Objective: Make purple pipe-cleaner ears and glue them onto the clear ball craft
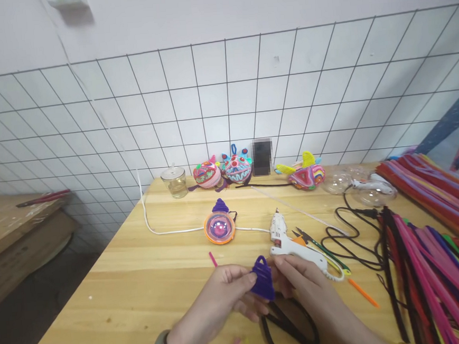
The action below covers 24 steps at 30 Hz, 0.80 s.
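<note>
Wood table (143, 285): purple cone (263, 279) betw. both hands' fingertips.

Two hands show, the left hand (223, 294) and the right hand (302, 285), and between their fingertips sits one purple cone (263, 278). Just beyond the right hand lies one glue gun (294, 243), with one pair of snips (318, 247) beside it. Right under the hands lies one pair of black scissors (289, 326). Farther ahead of the hands rests one orange ball (219, 227), topped by a second purple cone (220, 205). Well beyond, along the wall, stand three finished figures, one (207, 174), two (237, 167), three (305, 174), and one jar (175, 181). Far right of the right hand lie two clear domes (357, 183) and a stem heap (437, 240) too dense to count.
</note>
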Each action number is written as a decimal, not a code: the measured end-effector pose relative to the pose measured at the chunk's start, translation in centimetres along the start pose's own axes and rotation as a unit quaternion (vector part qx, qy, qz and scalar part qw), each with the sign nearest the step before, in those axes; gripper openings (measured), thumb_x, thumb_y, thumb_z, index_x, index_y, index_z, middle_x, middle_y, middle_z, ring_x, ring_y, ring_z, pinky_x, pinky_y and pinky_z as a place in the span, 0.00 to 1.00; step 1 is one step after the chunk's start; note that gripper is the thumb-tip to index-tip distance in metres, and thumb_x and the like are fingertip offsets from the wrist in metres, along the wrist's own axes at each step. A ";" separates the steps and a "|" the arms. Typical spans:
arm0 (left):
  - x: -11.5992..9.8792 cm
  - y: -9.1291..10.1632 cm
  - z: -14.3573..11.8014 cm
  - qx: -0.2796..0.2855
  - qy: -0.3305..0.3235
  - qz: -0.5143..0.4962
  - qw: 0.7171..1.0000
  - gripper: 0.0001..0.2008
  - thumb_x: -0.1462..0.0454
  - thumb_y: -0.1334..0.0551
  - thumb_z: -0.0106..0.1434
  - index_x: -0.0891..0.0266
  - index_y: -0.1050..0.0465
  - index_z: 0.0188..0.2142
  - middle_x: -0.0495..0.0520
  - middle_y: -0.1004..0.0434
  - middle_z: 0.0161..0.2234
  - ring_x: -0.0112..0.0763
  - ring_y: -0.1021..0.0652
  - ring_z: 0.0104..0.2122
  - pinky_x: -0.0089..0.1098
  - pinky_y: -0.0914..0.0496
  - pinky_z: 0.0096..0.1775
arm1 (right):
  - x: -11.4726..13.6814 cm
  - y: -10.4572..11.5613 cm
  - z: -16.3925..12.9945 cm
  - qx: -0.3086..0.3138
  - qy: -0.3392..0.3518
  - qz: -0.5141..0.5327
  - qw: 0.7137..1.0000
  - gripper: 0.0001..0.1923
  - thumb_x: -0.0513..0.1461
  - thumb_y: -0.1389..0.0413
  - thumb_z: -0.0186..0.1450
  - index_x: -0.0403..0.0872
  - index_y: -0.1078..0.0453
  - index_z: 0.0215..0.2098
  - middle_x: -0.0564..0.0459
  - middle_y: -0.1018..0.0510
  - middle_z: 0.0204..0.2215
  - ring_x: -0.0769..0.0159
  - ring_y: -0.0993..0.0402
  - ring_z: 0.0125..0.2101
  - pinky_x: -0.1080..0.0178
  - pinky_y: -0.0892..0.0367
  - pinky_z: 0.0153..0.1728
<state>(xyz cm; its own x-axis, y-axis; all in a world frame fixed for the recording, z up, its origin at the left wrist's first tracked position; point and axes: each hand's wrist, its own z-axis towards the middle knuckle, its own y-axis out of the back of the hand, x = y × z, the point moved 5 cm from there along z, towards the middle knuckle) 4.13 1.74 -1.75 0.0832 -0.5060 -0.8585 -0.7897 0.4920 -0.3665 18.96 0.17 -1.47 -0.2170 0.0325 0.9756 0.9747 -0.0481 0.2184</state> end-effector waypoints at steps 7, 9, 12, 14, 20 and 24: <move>0.0 0.0 0.0 0.001 0.003 -0.003 1.000 0.17 0.53 0.35 0.53 0.68 0.24 0.29 0.56 0.21 0.24 0.29 0.22 0.22 0.25 0.32 0.23 | -0.2 -0.2 0.0 0.009 -0.012 0.007 1.000 0.22 0.52 0.50 0.64 0.46 0.33 0.22 0.59 0.37 0.15 0.67 0.38 0.20 0.66 0.44 0.24; 0.0 0.0 0.0 -0.005 -0.001 0.002 1.000 0.17 0.53 0.34 0.53 0.68 0.25 0.28 0.55 0.21 0.23 0.29 0.22 0.22 0.25 0.33 0.23 | 0.0 -0.2 0.0 0.012 -0.011 0.006 1.000 0.21 0.51 0.50 0.65 0.46 0.34 0.21 0.60 0.37 0.15 0.68 0.38 0.21 0.66 0.44 0.24; 0.0 0.1 0.0 -0.021 0.002 0.012 1.000 0.19 0.51 0.34 0.51 0.68 0.26 0.27 0.55 0.22 0.23 0.29 0.23 0.21 0.26 0.33 0.23 | 0.5 -0.4 -0.1 0.029 -0.006 0.007 1.000 0.21 0.51 0.50 0.65 0.46 0.35 0.20 0.60 0.37 0.15 0.68 0.39 0.21 0.66 0.44 0.24; -0.1 0.1 0.0 -0.029 0.003 0.024 0.999 0.19 0.51 0.33 0.49 0.68 0.27 0.26 0.56 0.22 0.22 0.29 0.23 0.21 0.26 0.33 0.23 | 0.9 -0.6 -0.1 0.042 -0.006 0.019 0.999 0.21 0.51 0.49 0.64 0.46 0.36 0.20 0.59 0.37 0.16 0.69 0.39 0.20 0.67 0.44 0.23; -0.1 -0.2 0.0 -0.040 0.004 0.048 0.998 0.21 0.49 0.33 0.47 0.68 0.28 0.26 0.55 0.22 0.21 0.29 0.24 0.20 0.27 0.33 0.23 | 1.1 -1.1 -0.4 0.033 -0.027 0.062 0.997 0.22 0.55 0.44 0.57 0.46 0.33 0.20 0.60 0.38 0.15 0.70 0.42 0.18 0.68 0.44 0.20; 0.1 -0.3 0.1 -0.035 0.008 0.064 0.997 0.21 0.49 0.33 0.47 0.67 0.27 0.25 0.54 0.23 0.21 0.29 0.23 0.21 0.26 0.34 0.23 | 0.8 -1.1 -0.4 0.022 -0.034 0.045 0.998 0.21 0.54 0.44 0.57 0.45 0.33 0.20 0.59 0.36 0.16 0.70 0.41 0.19 0.68 0.44 0.21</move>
<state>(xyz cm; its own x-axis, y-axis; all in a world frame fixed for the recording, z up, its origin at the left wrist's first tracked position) 4.44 1.59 -1.79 -0.0310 -0.4540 -0.8905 -0.8343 0.5024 -0.2271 17.73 -0.11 -0.87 -0.1256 0.0971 0.9873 0.9918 -0.0105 0.1272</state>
